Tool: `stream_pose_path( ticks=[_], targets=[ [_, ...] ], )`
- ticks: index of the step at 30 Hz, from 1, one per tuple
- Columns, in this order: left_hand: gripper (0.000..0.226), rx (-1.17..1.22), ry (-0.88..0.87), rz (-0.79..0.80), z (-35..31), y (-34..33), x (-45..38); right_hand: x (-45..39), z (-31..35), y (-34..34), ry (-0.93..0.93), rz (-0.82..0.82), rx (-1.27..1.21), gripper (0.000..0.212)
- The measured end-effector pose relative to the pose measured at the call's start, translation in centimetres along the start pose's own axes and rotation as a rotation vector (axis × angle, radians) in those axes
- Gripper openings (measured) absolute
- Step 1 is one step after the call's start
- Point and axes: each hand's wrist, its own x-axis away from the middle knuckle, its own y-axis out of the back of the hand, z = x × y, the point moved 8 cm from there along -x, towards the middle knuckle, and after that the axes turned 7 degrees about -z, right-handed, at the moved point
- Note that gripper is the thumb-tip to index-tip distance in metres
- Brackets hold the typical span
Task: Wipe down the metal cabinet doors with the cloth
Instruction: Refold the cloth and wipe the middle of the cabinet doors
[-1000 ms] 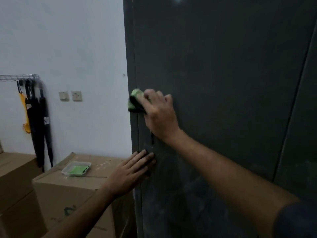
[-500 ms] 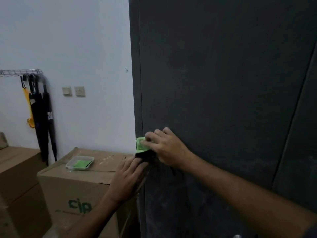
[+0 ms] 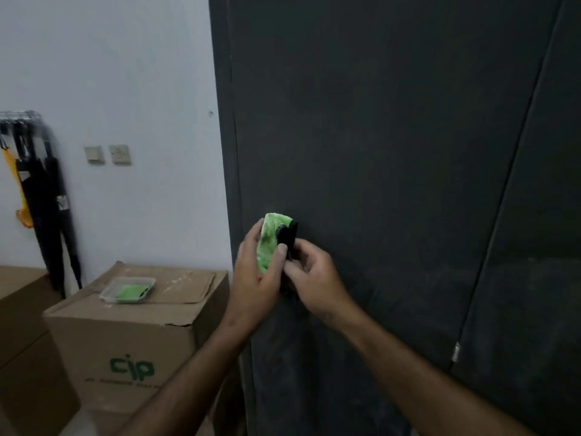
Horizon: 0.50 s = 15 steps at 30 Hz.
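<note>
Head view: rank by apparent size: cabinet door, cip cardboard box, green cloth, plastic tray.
1. cabinet door
2. cip cardboard box
3. plastic tray and green cloth: look alike; the cloth is nearer and bunched, so unranked.

Both bare forearms rise from the bottom edge and meet just left of the frame's center. The left hand stands palm-right, its fingers and thumb curled around the cloth. The right hand faces it, fingers curled, pinching the cloth's dark edge.
</note>
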Motion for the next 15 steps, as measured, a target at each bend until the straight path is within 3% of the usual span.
stream_pose_path(
  ticks=[3,7,9,12,15],
  targets=[
    [0.048,-0.151,-0.206,-0.003,0.0,0.7,-0.3,0.2,0.6,3.6,0.157,-0.036,0.248,0.032],
    [0.044,-0.484,-0.582,-0.058,1.0,2.6,-1.4,1.7,0.6,13.0,0.314,-0.477,0.437,0.024],
    [0.042,-0.639,-0.685,-0.132,1.4,3.0,-3.1,3.5,-0.2,17.5,0.353,-0.666,0.535,0.023],
    [0.044,-0.704,-0.737,-0.169,2.9,1.7,-2.9,6.8,-2.4,22.1,0.264,-0.909,0.676,0.026],
    [0.054,-0.79,-0.918,0.064,6.9,-0.5,1.5,9.3,-4.8,24.5,0.13,-1.026,0.757,0.04]
  ],
)
